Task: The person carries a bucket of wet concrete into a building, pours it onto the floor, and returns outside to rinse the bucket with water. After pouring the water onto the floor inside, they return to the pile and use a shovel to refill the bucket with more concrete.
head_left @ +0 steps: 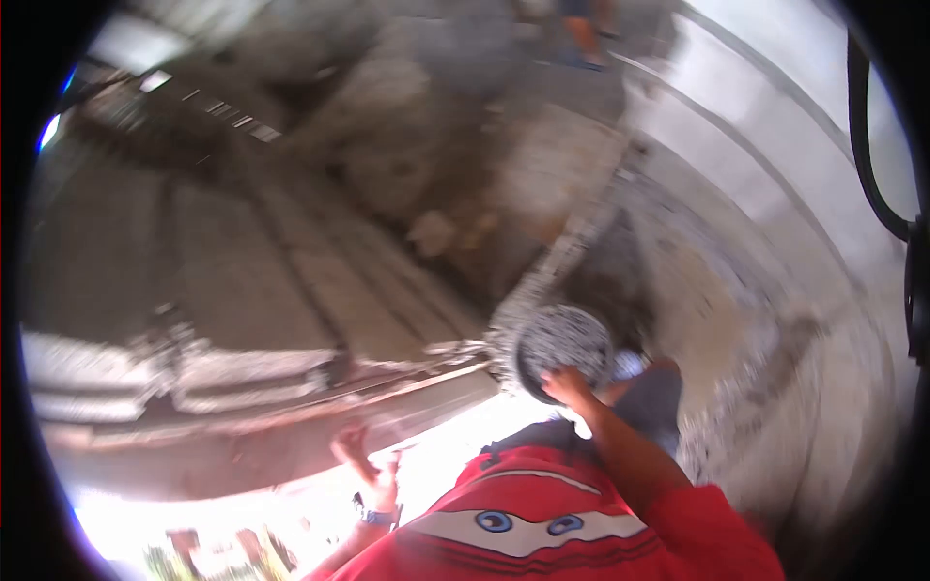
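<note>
One bucket [519, 356], its grey contents blurred. Two hands: the right [570, 385] sits curled at the bucket's near side, its exact grip unclear; the left [360, 459], fingers loosely apart, is left of the bucket. Beyond the bucket, another person's legs [584, 37] are cut off.

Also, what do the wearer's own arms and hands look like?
Left hand: no glove, with a dark bluish band on the wrist, possibly a watch; too blurred to tell. Right hand: no glove, nothing visible on the wrist. Right arm has a short red sleeve.
</note>
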`<state>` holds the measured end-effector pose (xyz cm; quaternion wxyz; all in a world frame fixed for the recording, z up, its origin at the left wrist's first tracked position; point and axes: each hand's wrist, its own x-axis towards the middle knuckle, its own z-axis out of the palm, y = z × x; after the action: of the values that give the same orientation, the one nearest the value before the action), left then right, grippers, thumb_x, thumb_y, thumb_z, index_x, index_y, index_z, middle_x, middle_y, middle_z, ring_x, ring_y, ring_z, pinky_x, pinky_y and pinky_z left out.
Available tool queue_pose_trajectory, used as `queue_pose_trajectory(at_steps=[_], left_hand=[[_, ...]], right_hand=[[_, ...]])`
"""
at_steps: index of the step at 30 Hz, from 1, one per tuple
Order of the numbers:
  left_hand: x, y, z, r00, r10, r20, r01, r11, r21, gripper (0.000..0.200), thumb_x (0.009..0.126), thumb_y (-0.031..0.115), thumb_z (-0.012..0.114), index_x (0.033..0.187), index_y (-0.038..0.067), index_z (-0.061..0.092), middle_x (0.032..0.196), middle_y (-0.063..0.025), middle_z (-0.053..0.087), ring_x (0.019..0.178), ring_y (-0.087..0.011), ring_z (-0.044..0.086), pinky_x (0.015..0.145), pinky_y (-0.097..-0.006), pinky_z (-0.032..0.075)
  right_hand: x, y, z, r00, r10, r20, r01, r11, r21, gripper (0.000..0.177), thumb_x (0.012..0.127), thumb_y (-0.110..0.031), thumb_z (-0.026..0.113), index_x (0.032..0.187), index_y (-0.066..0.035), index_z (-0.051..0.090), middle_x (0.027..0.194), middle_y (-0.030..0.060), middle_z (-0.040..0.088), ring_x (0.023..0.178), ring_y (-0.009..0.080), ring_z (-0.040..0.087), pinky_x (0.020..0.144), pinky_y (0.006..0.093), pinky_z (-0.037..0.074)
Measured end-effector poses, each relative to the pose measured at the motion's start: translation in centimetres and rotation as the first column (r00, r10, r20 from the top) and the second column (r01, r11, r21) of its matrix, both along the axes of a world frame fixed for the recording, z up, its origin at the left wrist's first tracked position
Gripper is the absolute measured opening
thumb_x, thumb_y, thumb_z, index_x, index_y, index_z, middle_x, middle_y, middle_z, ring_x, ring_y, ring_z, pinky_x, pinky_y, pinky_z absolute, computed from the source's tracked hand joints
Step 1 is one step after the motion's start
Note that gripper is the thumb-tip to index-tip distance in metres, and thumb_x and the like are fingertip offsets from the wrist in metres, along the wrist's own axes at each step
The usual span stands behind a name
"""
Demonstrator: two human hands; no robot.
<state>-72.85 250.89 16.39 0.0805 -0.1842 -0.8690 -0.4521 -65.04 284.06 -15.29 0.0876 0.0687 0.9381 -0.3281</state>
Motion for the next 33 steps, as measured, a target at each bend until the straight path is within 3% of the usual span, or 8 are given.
queue_pose_trajectory(at_steps=[8,14,16,18,20,26,30,33], left_hand=[[1.8,12.7,27.4,0.907,0.191,-0.376,-0.218,0.975,-0.031,0.092,0.065,0.044,0.083,0.129,-0.002,0.035,0.128,-0.0186,0.043,0.123,-0.0332,0.043,0.106,-0.0510,0.031],[-3.8,14.1,44.5,0.377,0.000,-0.926,-0.549,0.805,-0.224,0.066,0.099,0.049,0.049,0.134,-0.005,0.036,0.139,-0.0254,0.040,0.135,-0.0416,0.039,0.112,-0.0583,0.034],[-5.9,13.0,48.9,0.463,-0.205,-0.862,-0.568,0.678,-0.467,0.049,0.104,0.035,0.037,0.123,-0.009,0.048,0.131,-0.0275,0.051,0.129,-0.0432,0.047,0.108,-0.0547,0.037],[-9.9,13.1,50.3,0.550,-0.034,-0.834,-0.685,0.553,-0.475,0.049,0.105,0.034,0.041,0.127,-0.008,0.053,0.135,-0.0210,0.055,0.122,-0.0314,0.054,0.103,-0.0466,0.041],[-12.6,9.0,51.2,0.719,0.022,-0.695,-0.613,0.491,-0.619,0.061,0.102,0.046,0.046,0.135,-0.005,0.051,0.137,-0.0195,0.055,0.124,-0.0306,0.054,0.104,-0.0449,0.041],[-12.8,-7.0,52.3,0.875,0.226,-0.427,-0.462,0.652,-0.601,0.057,0.104,0.034,0.038,0.146,-0.005,0.039,0.148,-0.0216,0.045,0.136,-0.0318,0.045,0.114,-0.0429,0.034],[-10.6,-15.0,52.5,0.811,0.427,-0.400,-0.585,0.590,-0.556,0.054,0.104,0.027,0.038,0.148,-0.006,0.034,0.148,-0.0222,0.044,0.135,-0.0307,0.046,0.113,-0.0425,0.036],[-11.5,-10.8,48.6,0.744,0.473,-0.472,-0.668,0.521,-0.532,0.054,0.104,0.027,0.038,0.147,-0.006,0.035,0.148,-0.0221,0.044,0.135,-0.0306,0.046,0.112,-0.0426,0.037]], right_hand=[[-2.0,3.2,-0.1,0.723,-0.136,0.677,0.641,0.498,-0.584,0.018,0.085,-0.019,0.063,0.081,-0.002,0.070,0.068,0.0115,0.069,0.052,0.0217,0.063,0.046,0.0362,0.045],[-2.2,4.6,1.1,0.657,-0.174,0.733,0.646,0.632,-0.429,0.019,0.086,-0.025,0.061,0.083,-0.008,0.069,0.071,0.0046,0.069,0.053,0.0165,0.062,0.043,0.0360,0.046],[1.6,4.1,-9.6,0.992,0.065,0.111,-0.047,0.986,-0.159,0.020,0.082,-0.024,0.065,0.083,-0.005,0.069,0.078,0.0139,0.069,0.073,0.0289,0.067,0.064,0.0424,0.054],[2.5,5.3,-5.5,0.995,0.042,-0.089,-0.064,0.963,-0.263,0.019,0.089,-0.021,0.060,0.091,-0.004,0.068,0.086,0.0150,0.070,0.083,0.0282,0.068,0.070,0.0411,0.053],[1.7,5.6,-3.0,0.626,-0.100,0.774,0.773,0.215,-0.597,0.025,0.089,-0.026,0.060,0.095,-0.003,0.067,0.092,0.0113,0.073,0.081,0.0201,0.070,0.073,0.0353,0.053],[-1.2,3.3,0.8,0.464,-0.226,0.857,0.871,-0.061,-0.487,0.025,0.085,-0.026,0.063,0.079,-0.002,0.058,0.066,0.0076,0.061,0.050,0.0156,0.058,0.049,0.0321,0.047],[-3.6,1.2,3.4,0.435,-0.318,0.843,0.873,-0.082,-0.481,0.020,0.086,-0.022,0.065,0.086,-0.003,0.061,0.073,0.0087,0.062,0.053,0.0182,0.056,0.049,0.0341,0.045],[-0.9,-3.6,-4.4,0.711,-0.633,0.306,0.703,0.646,-0.297,0.026,0.087,-0.031,0.064,0.089,-0.005,0.065,0.075,0.0125,0.062,0.061,0.0255,0.060,0.055,0.0387,0.046]])
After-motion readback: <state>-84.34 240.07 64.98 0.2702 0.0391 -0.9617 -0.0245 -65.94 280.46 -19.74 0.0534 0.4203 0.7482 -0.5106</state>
